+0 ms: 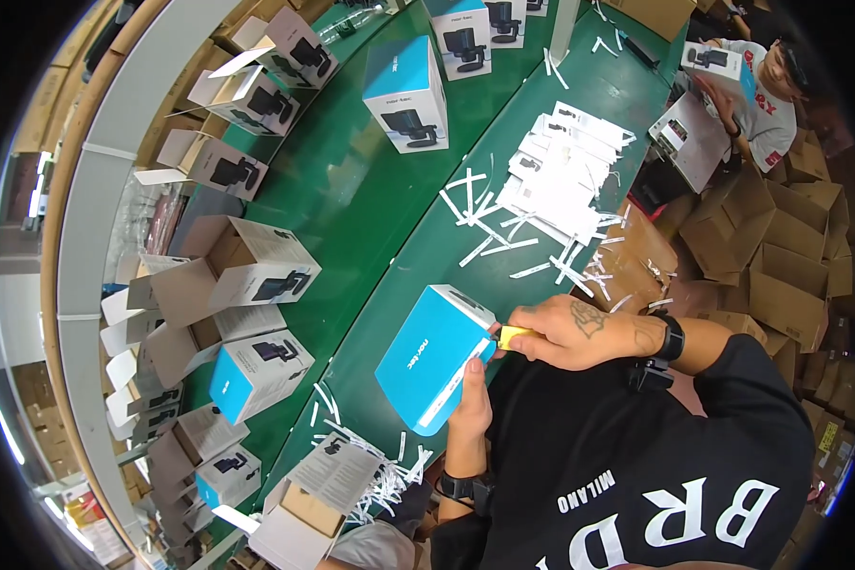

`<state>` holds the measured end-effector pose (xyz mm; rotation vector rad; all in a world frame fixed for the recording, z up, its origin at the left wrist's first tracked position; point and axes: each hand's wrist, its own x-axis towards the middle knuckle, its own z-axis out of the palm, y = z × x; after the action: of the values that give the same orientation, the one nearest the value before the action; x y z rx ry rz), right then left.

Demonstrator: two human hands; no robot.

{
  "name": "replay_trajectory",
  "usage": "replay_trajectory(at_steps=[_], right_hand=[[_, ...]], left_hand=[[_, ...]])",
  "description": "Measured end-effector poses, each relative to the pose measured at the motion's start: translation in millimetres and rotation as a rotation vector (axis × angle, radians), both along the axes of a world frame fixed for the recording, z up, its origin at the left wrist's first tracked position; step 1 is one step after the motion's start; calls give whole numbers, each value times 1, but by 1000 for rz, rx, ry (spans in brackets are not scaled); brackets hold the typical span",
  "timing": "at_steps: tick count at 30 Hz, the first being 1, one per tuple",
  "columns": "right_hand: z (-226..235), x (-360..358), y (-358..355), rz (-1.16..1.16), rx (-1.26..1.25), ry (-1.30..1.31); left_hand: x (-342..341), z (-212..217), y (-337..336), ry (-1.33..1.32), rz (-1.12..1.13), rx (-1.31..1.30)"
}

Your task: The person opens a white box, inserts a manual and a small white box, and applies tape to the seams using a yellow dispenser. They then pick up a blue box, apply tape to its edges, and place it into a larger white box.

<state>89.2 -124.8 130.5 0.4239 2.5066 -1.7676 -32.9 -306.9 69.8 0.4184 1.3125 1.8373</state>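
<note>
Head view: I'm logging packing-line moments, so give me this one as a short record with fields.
Setting: green work table with rows of product boxes
Left hand: steadies the blue and white box from its near end
Right hand: presses a small yellow tool to the box's edge
Box state: closed, tilted on the table edge
Nearby: white paper strips, stack of white leaflets, open boxes at the left
Others: a second person at the far right holds a box

Green worktable (370, 204) sweeps from six o'clock up to twelve, brown cardboard cartons (779, 275) stacked at three o'clock, pale curved rail (114, 152) bending round nine, light glaring at eight
</note>
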Motion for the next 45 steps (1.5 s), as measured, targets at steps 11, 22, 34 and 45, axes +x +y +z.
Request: replay_trajectory(at_steps=[11,22,34,45], right_hand=[[-2,-9,-7,-73,-36,78],[-13,-10,-3,-109,433,283],[8,-18,11,-209,593,534],[2,-22,16,-138,612,549]], left_hand=[[8,2,6,-21,29,49],[8,19,23,15,19,18],[12,4,26,60,156,-26],[12,19,29,-63,57,-6]])
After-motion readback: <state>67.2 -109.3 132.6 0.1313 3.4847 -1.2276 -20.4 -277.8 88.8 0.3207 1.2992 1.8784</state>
